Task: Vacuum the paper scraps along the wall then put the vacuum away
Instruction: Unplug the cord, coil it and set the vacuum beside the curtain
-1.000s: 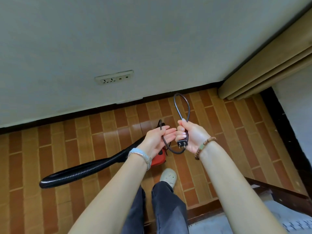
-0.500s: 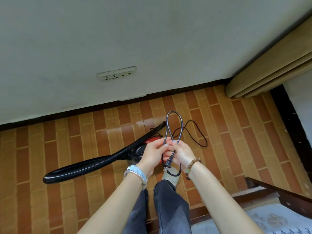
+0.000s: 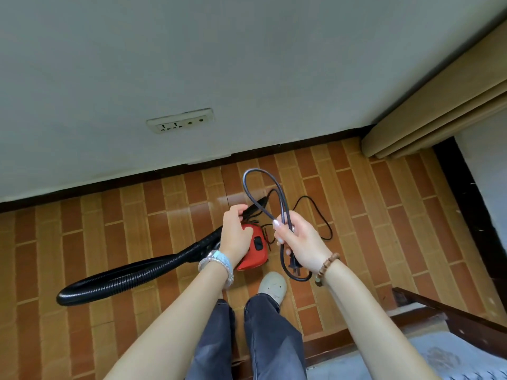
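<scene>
A small red vacuum (image 3: 256, 249) with a black ribbed hose (image 3: 129, 278) hangs above the tiled floor. My left hand (image 3: 234, 234) grips the vacuum at its top, fingers curled round the black handle. My right hand (image 3: 297, 241) holds a folded loop of the black power cord (image 3: 263, 185); the plug (image 3: 294, 266) dangles below my palm. More cord (image 3: 319, 215) trails on the floor behind. No paper scraps show along the wall.
A wall socket (image 3: 181, 122) sits low on the grey wall above a dark skirting board (image 3: 164, 174). Beige curtains (image 3: 439, 105) hang at the right. A dark-framed bed (image 3: 452, 338) stands at the bottom right. My shoe (image 3: 273, 286) is on the floor.
My hands have parted: the left moved off the cord onto the vacuum's handle, the right drew the cord loop to the right. The red body now shows between them.
</scene>
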{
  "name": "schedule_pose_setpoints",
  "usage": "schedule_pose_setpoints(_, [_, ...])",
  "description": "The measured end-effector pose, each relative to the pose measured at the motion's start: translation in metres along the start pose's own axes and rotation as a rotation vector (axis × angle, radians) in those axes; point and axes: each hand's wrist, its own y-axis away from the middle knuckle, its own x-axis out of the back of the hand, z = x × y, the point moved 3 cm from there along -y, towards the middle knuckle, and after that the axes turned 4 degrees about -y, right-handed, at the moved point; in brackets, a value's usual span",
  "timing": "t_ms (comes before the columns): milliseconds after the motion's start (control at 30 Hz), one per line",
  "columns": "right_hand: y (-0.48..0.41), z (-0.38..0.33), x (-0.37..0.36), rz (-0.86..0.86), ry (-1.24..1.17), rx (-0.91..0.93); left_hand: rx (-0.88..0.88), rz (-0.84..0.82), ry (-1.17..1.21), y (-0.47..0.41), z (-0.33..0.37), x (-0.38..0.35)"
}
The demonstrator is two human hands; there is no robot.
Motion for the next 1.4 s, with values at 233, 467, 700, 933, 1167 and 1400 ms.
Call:
schedule_pose_setpoints(233, [0.010,-0.071,0.039,-0.084,-0.141,0.246,-0.155,-0.035,-0.317,-0.045,0.016,-0.014])
schedule_pose_setpoints(467, [0.022,-0.105,0.071,-0.203,-0.201,0.272,-0.332,0.069,-0.124,-0.059,0.063,-0.020])
schedule_pose_setpoints(700, [0.004,-0.091,0.082,-0.018,-0.201,0.282,-0.281,-0.148,-0.160,-0.050,0.087,-0.039])
schedule_pose_setpoints(933, [-0.036,-0.039,0.076,0.284,-0.060,0.069,-0.063,-0.370,0.108,-0.032,0.074,-0.044])
schedule_pose_setpoints(1167, [-0.049,-0.027,0.057,0.210,-0.020,-0.009,-0.226,-0.427,-0.162,-0.014,0.081,-0.043])
schedule_pose_setpoints(1400, [-0.050,-0.025,0.056,0.196,0.008,-0.007,-0.216,-0.497,-0.339,-0.019,0.076,-0.040])
